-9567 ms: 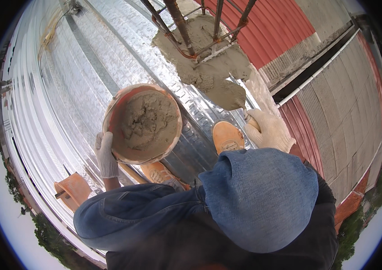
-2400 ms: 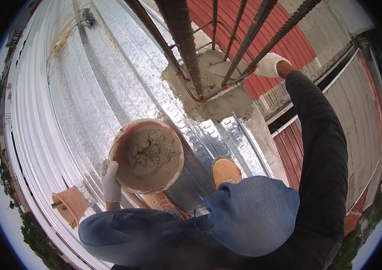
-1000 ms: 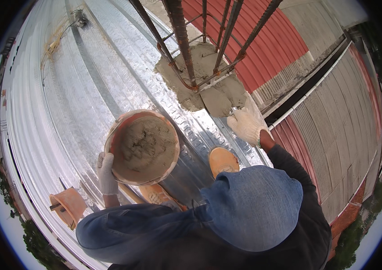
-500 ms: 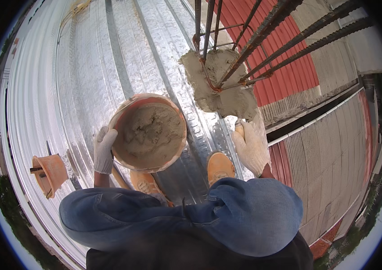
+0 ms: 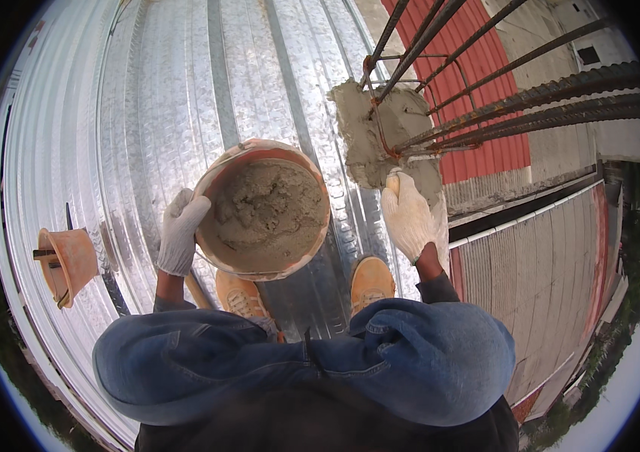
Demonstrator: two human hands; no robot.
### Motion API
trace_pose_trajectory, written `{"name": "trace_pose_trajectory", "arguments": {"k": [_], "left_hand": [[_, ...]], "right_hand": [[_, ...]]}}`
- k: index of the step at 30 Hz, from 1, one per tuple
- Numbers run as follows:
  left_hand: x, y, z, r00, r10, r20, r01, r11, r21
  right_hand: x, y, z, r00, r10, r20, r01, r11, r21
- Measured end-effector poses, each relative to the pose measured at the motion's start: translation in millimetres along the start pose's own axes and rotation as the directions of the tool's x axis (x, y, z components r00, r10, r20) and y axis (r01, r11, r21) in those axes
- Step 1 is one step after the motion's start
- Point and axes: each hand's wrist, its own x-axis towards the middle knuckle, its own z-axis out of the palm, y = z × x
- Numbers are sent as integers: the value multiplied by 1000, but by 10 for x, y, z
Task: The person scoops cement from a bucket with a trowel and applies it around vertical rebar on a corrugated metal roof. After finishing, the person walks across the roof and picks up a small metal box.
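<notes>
Bucket [image 5: 226,170] of grey mortar [image 5: 278,207] is just right of the left grip [image 5: 182,235], whose thumb touches the rim (whether the fingers close on it, I cannot tell). It should be heavy and stiff-walled, its load soft and pasty, so the rim is best held firmly at opposite sides. The right grip [image 5: 412,218] is wrapped round a tan handle [image 5: 393,183]; a mortar patch [image 5: 361,143] and ribbed bars [image 5: 583,85] lie beyond it.

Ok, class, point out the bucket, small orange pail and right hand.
Bucket [image 5: 248,153]: head view, on its inner wall.
Small orange pail [image 5: 79,250]: head view, on its outer side.
Right hand [image 5: 411,217]: head view, middle of its back.
</notes>
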Motion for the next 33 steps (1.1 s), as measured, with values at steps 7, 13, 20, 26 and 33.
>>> {"name": "trace_pose_trajectory", "arguments": {"k": [7, 13, 20, 26, 33], "left_hand": [[11, -29, -42, 1000, 11, 4, -11, 1000, 9], [-7, 6, -10, 1000, 6, -12, -6, 1000, 13], [-7, 28, -46, 1000, 0, 8, 0, 999, 36], [-14, 47, 13, 1000, -4, -16, 5, 999, 34], [-3, 21, -37, 1000, 13, 8, -13, 999, 37]], "right_hand": [[57, -28, 67, 999, 30, -10, -31, 998, -53], [80, -55, 90, 999, 43, -20, -44, 996, -72], [117, -78, 123, 998, 53, -22, -55, 994, -90], [119, -75, 141, 997, 68, -26, -71, 992, -102], [154, -79, 173, 996, 83, -26, -85, 990, -112]]}}
